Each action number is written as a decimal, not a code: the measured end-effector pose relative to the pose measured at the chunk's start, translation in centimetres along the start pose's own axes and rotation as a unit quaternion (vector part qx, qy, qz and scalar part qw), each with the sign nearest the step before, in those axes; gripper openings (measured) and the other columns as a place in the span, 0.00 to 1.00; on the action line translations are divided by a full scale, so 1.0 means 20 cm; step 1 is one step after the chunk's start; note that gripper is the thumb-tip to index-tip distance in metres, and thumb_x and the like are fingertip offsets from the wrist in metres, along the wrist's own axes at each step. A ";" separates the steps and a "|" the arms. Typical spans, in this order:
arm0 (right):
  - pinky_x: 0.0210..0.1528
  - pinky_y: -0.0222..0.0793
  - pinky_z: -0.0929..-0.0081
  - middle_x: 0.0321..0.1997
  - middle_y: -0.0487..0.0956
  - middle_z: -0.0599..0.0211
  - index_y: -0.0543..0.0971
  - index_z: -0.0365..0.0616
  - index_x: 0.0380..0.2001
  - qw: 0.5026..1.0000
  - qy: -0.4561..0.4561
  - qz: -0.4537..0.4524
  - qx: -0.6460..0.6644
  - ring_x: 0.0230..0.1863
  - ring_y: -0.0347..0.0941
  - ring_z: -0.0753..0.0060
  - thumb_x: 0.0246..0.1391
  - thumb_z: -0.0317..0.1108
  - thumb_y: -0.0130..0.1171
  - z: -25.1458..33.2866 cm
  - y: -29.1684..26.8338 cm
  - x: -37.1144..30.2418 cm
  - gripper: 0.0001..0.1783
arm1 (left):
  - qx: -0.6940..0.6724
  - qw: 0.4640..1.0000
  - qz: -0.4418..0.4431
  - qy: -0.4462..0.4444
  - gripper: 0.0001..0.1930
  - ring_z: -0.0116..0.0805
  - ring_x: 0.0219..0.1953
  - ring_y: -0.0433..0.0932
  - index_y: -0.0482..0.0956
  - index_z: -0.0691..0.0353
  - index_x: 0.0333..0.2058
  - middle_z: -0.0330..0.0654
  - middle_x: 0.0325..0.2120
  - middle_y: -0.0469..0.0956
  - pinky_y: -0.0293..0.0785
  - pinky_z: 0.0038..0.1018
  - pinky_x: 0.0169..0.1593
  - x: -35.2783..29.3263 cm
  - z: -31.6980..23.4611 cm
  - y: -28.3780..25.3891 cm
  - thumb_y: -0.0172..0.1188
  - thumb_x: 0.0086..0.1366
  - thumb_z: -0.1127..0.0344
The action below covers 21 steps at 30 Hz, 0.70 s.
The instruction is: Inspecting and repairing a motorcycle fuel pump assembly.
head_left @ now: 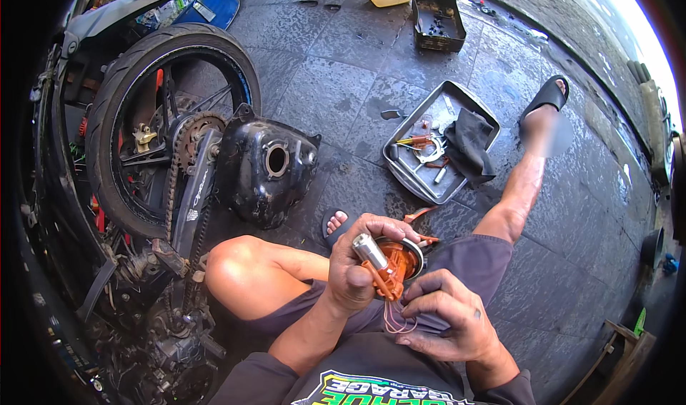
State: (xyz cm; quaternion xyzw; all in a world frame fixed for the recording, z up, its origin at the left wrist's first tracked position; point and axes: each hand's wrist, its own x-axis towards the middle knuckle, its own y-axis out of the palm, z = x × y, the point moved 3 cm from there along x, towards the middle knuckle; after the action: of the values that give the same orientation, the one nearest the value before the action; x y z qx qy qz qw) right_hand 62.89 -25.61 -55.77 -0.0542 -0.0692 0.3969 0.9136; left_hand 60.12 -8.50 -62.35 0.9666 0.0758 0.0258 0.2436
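Now, in the left hand (346, 282), an orange-brown plastic assembly with a round rim (391, 278) is gripped above the lap, with the fingers curled over its top and the thumb pressed along its near side. A silver metal cylinder (368, 249) is seated along it, tilted, its end facing up and left. Below hangs a loop of thin, pale wires (394, 320), and right beside it the right hand (451, 320) is held with bent fingers and the thumb below; whether a wire is pinched there cannot be told, as the fingertips crowd the strands.

The assembly would probably be found light to moderate in weight, with most of it carried in the cylinder. The plastic looks stiff, perhaps brittle at its slim parts, and a slippery surface should be allowed for (the fingers look grimy). It is best held by the main body; the wires, soft and easily strained, should not be pulled as a handle.

Farther out, a black metal tank with a round opening (246, 183) is seen beside a black-tyred wheel (103, 144), and in a grey rectangular tray (404, 177) small parts are laid beside a dark cloth (469, 145).
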 end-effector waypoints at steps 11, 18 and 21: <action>0.37 0.79 0.71 0.45 0.76 0.55 0.76 0.38 0.51 0.993 0.061 -0.088 -0.039 0.40 0.80 0.67 0.42 0.36 0.80 -0.07 -0.01 0.03 0.33 | 0.187 0.982 -0.027 0.007 0.54 0.41 0.39 0.83 0.77 0.70 0.38 0.52 0.32 0.82 0.66 0.41 0.62 0.03 -0.06 0.01 0.19 0.64 0.19; 0.43 0.83 0.72 0.50 0.75 0.53 0.74 0.35 0.53 0.992 0.055 -0.111 -0.008 0.43 0.83 0.61 0.46 0.24 0.75 -0.19 0.08 0.06 0.30 | 0.412 0.908 -0.040 0.058 0.55 0.40 0.38 0.85 0.77 0.74 0.49 0.51 0.36 0.84 0.71 0.36 0.59 0.06 -0.07 0.02 0.24 0.65 0.20; 0.44 0.82 0.76 0.51 0.73 0.52 0.75 0.35 0.50 0.988 0.048 -0.143 0.018 0.48 0.81 0.65 0.45 0.19 0.73 -0.25 0.10 0.03 0.27 | 0.354 0.924 -0.108 0.095 0.48 0.39 0.45 0.79 0.72 0.70 0.55 0.54 0.53 0.75 0.75 0.36 0.55 0.03 -0.05 -0.01 0.27 0.69 0.24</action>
State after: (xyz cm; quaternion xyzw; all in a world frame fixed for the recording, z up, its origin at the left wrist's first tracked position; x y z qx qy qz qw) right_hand 62.65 -24.09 -61.02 -0.0464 -0.0251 0.2607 0.9640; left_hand 60.56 -7.72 -61.56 0.9689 0.2064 0.0626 -0.1214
